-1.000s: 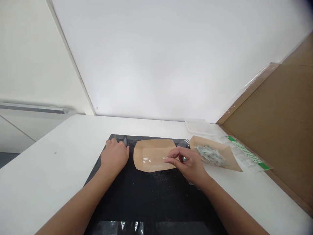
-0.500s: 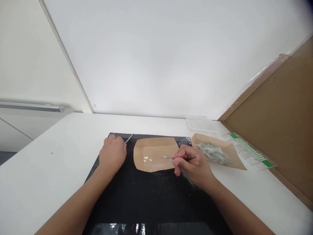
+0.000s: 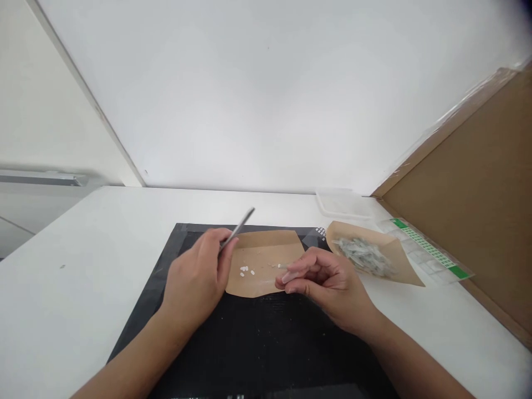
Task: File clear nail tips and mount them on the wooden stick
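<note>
My left hand (image 3: 195, 277) is closed around a slim grey metal tool (image 3: 241, 224), whose narrow end points up and to the right over the back of a brown paper tray (image 3: 266, 239). I cannot make out the tool's exact kind. At the tray's right side, my right hand (image 3: 328, 280) pinches a small pale, translucent sliver (image 3: 290, 276) between thumb and fingers. Several small white bits (image 3: 245, 270) lie in the tray, left of centre, with tan crumbs nearby.
A second brown paper tray (image 3: 409, 266), right of my right hand, holds a heap of translucent slivers (image 3: 363, 255). Beyond it lies a clear plastic case with a green strip (image 3: 428, 246). A clear shallow container (image 3: 341, 204) stands behind. Black mat (image 3: 266, 349) underneath; cardboard wall (image 3: 469, 221) at right.
My left hand has moved right and lifted the metal tool from the mat's back left toward the tray. My right hand has shifted slightly left, fingers turned, the sliver now showing.
</note>
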Motion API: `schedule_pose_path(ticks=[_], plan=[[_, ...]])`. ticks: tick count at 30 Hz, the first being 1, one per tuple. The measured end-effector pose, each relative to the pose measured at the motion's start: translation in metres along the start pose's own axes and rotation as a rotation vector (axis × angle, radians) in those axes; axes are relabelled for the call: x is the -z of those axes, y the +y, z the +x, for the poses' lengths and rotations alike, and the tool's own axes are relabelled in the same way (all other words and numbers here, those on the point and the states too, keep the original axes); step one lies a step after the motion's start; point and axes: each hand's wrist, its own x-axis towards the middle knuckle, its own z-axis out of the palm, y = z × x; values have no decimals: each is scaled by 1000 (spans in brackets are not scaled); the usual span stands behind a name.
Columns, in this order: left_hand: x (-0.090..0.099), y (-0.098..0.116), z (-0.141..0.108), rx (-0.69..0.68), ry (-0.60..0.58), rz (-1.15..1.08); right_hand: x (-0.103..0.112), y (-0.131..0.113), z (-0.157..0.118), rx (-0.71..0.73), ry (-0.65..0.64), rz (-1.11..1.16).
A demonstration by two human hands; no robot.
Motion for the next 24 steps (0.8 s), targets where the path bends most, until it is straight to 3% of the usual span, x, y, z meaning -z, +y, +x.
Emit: schedule_pose_path(ticks=[3, 6, 9, 12, 15, 19, 24], plan=[[-2, 12, -8, -64, -51, -197, 1, 1, -2, 21, -21, -123], [1, 23, -10, 20, -148, -365, 1, 2, -1, 79, -12, -297], [5, 32, -8, 179, -300, -565, -2, 6, 0, 128, 75, -423], [6, 36, -7, 452, -504, -796, -5, 11, -1, 192, 184, -498], [7, 37, -4, 596, -666, -930, -7, 13, -2, 252, 196, -607], [8, 38, -1, 595, -707, -994, -9, 11, -2, 376, 192, -749], [10, 39, -3, 498, -680, -863, -11, 12, 1, 533, 199, -872]])
